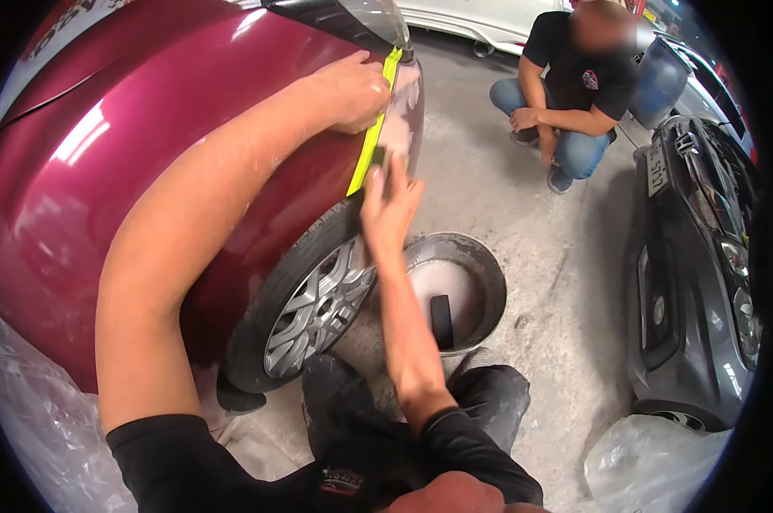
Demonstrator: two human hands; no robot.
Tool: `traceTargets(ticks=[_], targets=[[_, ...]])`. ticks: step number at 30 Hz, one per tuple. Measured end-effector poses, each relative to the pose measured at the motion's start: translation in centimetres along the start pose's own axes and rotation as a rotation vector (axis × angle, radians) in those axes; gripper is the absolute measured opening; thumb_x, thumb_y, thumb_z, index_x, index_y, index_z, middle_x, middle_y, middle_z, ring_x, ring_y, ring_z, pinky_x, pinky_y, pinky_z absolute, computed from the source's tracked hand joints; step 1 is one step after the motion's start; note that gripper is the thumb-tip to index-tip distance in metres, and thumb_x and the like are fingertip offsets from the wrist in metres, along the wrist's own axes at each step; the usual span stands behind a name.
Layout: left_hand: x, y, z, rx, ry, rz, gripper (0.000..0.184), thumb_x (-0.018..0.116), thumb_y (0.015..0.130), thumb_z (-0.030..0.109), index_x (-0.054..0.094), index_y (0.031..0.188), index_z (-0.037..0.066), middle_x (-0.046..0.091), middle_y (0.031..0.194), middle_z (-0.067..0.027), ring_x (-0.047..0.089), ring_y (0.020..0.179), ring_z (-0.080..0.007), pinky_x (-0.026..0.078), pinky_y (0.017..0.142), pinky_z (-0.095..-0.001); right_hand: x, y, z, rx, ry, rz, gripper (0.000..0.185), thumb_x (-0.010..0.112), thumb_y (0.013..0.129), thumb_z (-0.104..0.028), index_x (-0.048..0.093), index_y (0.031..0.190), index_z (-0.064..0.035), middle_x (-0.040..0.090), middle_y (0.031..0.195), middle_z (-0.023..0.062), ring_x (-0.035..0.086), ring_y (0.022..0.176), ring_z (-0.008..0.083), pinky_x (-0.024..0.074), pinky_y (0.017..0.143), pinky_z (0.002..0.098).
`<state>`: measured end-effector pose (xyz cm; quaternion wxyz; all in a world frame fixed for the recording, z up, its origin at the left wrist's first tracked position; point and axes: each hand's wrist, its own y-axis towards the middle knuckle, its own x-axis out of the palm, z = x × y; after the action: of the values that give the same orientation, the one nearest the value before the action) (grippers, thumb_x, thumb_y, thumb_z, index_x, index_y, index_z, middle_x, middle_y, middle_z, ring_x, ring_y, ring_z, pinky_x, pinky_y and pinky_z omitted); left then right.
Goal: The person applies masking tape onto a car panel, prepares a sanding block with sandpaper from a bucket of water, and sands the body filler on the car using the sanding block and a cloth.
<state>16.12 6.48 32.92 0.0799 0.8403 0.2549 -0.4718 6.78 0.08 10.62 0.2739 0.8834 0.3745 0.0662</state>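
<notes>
My left hand (356, 92) rests on the maroon car body (168, 94), against the yellow-green tape strip (369, 147). Its fingers are curled and partly hidden, so what they hold, if anything, does not show. Lower along the strip, my right hand (390, 203) grips a small dark block (378, 157) between thumb and fingers, held against the panel edge; the hand is slightly blurred. Pale, dull patches (396, 130) mark the panel right of the tape. Below my right hand, a bucket (495, 282) holds cloudy, pinkish liquid, with a black block (441, 321) inside.
The car's wheel (318, 303) is by my knees. Across the concrete floor (463, 171), another person (583, 81) squats with hands together. A dark grey car bumper (690, 282) stands at right, near plastic sheeting (655, 466). A blue drum (660, 81) and white car (455, 19) are behind.
</notes>
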Motion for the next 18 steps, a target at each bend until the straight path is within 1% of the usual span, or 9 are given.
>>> traceTargets(ticks=[1,2,4,6,7,11,13,16,18], targets=[[0.2,0.1,0.0,-0.003,0.005,-0.004,0.025,0.072,0.088,0.023,0.082,0.108,0.011,0.071,0.131,-0.0096,0.057,0.132,-0.0284,0.036,0.122,-0.0543,-0.3,-2.0,-0.5,-0.083,-0.009,0.006,0.051,0.072,0.097,-0.023,0.062,0.142,-0.0009,0.056,0.111,0.0289,0.057,0.102,0.0415,0.0481,0.093,0.0475],[0.4,0.2,0.0,-0.006,0.004,-0.010,0.025,0.071,0.088,0.023,0.082,0.107,0.011,0.071,0.131,-0.0096,0.057,0.132,-0.0286,0.036,0.122,-0.0545,-0.5,-3.0,-0.5,-0.058,0.005,-0.030,0.054,0.074,0.096,-0.022,0.061,0.143,-0.0004,0.061,0.112,0.0296,0.058,0.104,0.0402,0.0478,0.096,0.0469],[0.8,0.2,-0.2,0.007,-0.016,0.040,0.024,0.072,0.088,0.023,0.082,0.107,0.011,0.070,0.132,-0.0098,0.057,0.132,-0.0289,0.036,0.122,-0.0543,-0.1,-1.2,-0.5,-0.048,-0.009,0.002,0.054,0.073,0.097,-0.023,0.060,0.144,0.0000,0.061,0.110,0.0288,0.058,0.106,0.0404,0.0477,0.097,0.0473],[1.0,0.0,-0.4,0.027,-0.052,0.077,0.024,0.072,0.088,0.023,0.082,0.106,0.011,0.071,0.131,-0.0097,0.057,0.132,-0.0289,0.035,0.122,-0.0541,0.6,1.9,0.4,-0.049,0.011,0.016,0.057,0.073,0.096,-0.024,0.058,0.146,-0.0018,0.057,0.109,0.0295,0.056,0.102,0.0436,0.0483,0.093,0.0503],[0.8,0.0,-0.3,0.021,-0.049,0.054,0.024,0.072,0.088,0.023,0.082,0.106,0.011,0.071,0.131,-0.0096,0.057,0.131,-0.0289,0.035,0.122,-0.0542,0.7,2.4,0.3,-0.007,0.032,-0.001,0.057,0.073,0.096,-0.024,0.057,0.146,-0.0018,0.056,0.111,0.0301,0.055,0.103,0.0436,0.0480,0.093,0.0502],[0.1,0.2,-0.3,0.007,-0.036,0.026,0.024,0.072,0.088,0.023,0.082,0.107,0.011,0.071,0.131,-0.0093,0.057,0.131,-0.0289,0.035,0.123,-0.0545,-0.1,-2.8,-0.2,-0.118,-0.004,0.009,0.056,0.073,0.096,-0.024,0.058,0.146,-0.0023,0.054,0.110,0.0288,0.056,0.103,0.0435,0.0481,0.093,0.0495],[0.7,0.1,-0.3,0.015,-0.027,0.036,0.024,0.072,0.088,0.023,0.082,0.106,0.011,0.071,0.130,-0.0093,0.057,0.131,-0.0288,0.035,0.122,-0.0543,0.0,-2.0,-0.1,-0.054,0.022,0.000,0.053,0.072,0.097,-0.024,0.059,0.144,-0.0035,0.054,0.111,0.0293,0.056,0.103,0.0437,0.0479,0.093,0.0505],[1.3,0.0,-0.6,0.046,-0.051,0.102,0.024,0.072,0.088,0.023,0.082,0.105,0.011,0.071,0.129,-0.0093,0.057,0.131,-0.0288,0.035,0.121,-0.0540,0.9,2.7,0.7,0.034,0.005,0.015,0.051,0.067,0.100,-0.028,0.057,0.144,-0.0040,0.055,0.112,0.0298,0.057,0.102,0.0440,0.0472,0.093,0.0495],[1.2,0.0,-0.2,0.024,-0.040,0.073,0.024,0.071,0.088,0.023,0.082,0.106,0.011,0.071,0.130,-0.0094,0.057,0.131,-0.0291,0.035,0.122,-0.0541,0.9,2.7,0.9,0.051,0.032,0.028,0.052,0.068,0.100,-0.029,0.057,0.144,-0.0034,0.056,0.109,0.0297,0.058,0.101,0.0444,0.0478,0.092,0.0496]])
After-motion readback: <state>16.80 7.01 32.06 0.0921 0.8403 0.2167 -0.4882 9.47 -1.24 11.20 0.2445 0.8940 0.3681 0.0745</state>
